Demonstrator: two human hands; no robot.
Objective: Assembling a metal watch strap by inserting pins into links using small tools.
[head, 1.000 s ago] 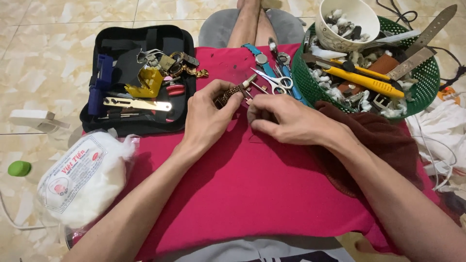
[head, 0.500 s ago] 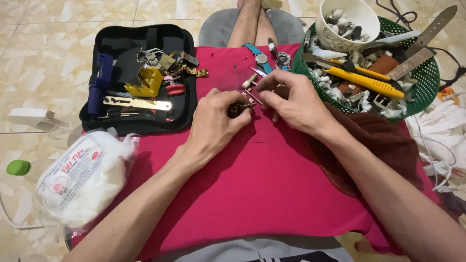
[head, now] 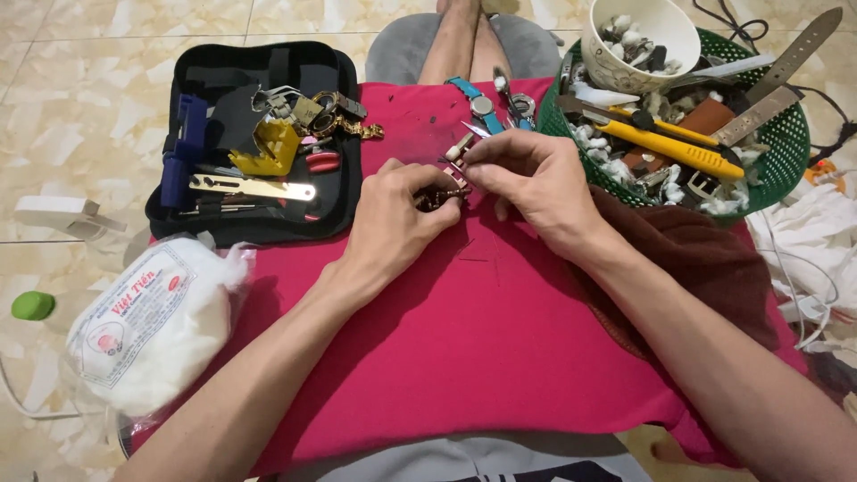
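At far left lies a clear plastic bag of white cotton wool [head: 147, 335], and behind it an open black zip-up tool case [head: 259, 143]. On the red cloth [head: 464, 357], the left hand [head: 393, 219] is curled shut, its fingertips pinching a small dark brown metal watch band [head: 436, 196]. The right hand [head: 536, 183] pinches a slim pale-handled metal tool [head: 459, 150] between thumb and forefinger. The tool's long axis runs diagonally, its handle end up-right and its tip down-left, at the band. A green plastic mesh basket [head: 786, 143] of 2 or more straps sits far right. Compared with 0.5 s ago, both hands sit about where they were, fingertips together above the cloth.
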